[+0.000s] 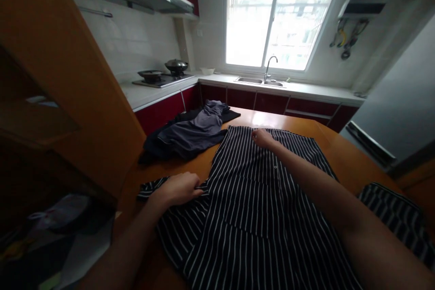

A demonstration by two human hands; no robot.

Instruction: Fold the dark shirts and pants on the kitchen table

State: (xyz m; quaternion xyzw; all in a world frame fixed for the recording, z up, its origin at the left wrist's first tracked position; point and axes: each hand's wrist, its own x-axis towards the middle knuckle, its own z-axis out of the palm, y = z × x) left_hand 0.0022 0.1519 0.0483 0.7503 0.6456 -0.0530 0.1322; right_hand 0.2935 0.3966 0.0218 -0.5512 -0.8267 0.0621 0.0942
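A black shirt with white stripes (pixel 244 199) lies spread over the wooden table (pixel 268 120), a small button showing on its front. My left hand (pixel 181 188) is closed on the shirt at the left side, where the sleeve meets the body. The cuff end of that sleeve sticks out beyond my wrist. Farther off, my right hand (pixel 262 138) is closed in a pinch on the shirt near its far edge. My right forearm crosses over the shirt, hiding part of it. The other sleeve (pixel 394 217) spreads out at the right.
Rumpled dark clothes (pixel 193 131) lie on the table at the far left. Beyond are a counter with a sink (pixel 249 80), a stove with a lidded pot (pixel 176 66) and a pan (pixel 150 75). A wooden cabinet (pixel 102 68) stands close on the left.
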